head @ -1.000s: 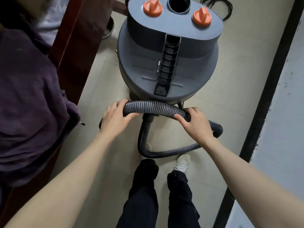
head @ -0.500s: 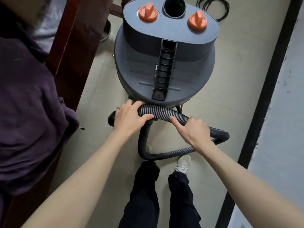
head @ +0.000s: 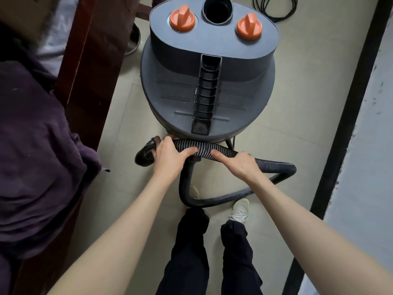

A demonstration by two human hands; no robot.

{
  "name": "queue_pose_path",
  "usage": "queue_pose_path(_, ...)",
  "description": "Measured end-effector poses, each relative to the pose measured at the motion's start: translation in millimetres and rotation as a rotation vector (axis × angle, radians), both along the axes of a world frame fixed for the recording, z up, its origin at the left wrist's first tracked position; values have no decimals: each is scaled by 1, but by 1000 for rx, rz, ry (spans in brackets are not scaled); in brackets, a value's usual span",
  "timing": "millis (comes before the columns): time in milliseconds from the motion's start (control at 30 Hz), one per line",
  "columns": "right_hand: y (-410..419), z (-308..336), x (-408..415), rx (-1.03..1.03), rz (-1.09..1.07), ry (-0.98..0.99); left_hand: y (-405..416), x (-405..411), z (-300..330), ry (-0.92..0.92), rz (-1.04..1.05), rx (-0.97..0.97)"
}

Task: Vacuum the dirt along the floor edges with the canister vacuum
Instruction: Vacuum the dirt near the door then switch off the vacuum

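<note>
Now both hands (head: 244, 165) grip the hose (head: 204, 151) nearer its cuffed end.

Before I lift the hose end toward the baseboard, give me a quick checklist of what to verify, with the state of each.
1. Left hand grips the ribbed hose near its free end: ok.
2. Right hand holds the hose further along: ok.
3. Hose free of kinks: not ok, it doubles back sharply on the right and loops by the shoes.
4. Nozzle fitted on the hose end: cannot tell, partly hidden by the left hand.
5. Canister vacuum upright on the floor: ok.
6. Power cord plugged in: cannot tell, only a coil shows.
</note>
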State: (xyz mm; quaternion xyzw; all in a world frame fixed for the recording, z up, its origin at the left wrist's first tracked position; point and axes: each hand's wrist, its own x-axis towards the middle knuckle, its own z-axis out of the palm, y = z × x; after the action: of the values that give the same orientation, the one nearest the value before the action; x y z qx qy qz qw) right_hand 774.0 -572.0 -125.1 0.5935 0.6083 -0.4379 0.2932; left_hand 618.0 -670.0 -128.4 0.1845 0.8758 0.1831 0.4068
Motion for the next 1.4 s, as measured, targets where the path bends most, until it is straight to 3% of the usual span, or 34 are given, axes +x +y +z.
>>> queue_pose_path(433,2,-33,5,-93,-116,2,4,-3,-19,-17,-86,-79)
queue_pose_path(733,-11,-15,20,100,-133,112,9,1,6,179,-461,-224)
queue_pose_path(967,-17,69,90,236,-24,235,-4,24,78,74,-632,-135)
queue_pose_path(1167,-4,171,175,464,201,239,2,83,184,172,-607,191)
queue_pose_path(1400,20,302,299,675,157,464,33,198,306,311,-736,421)
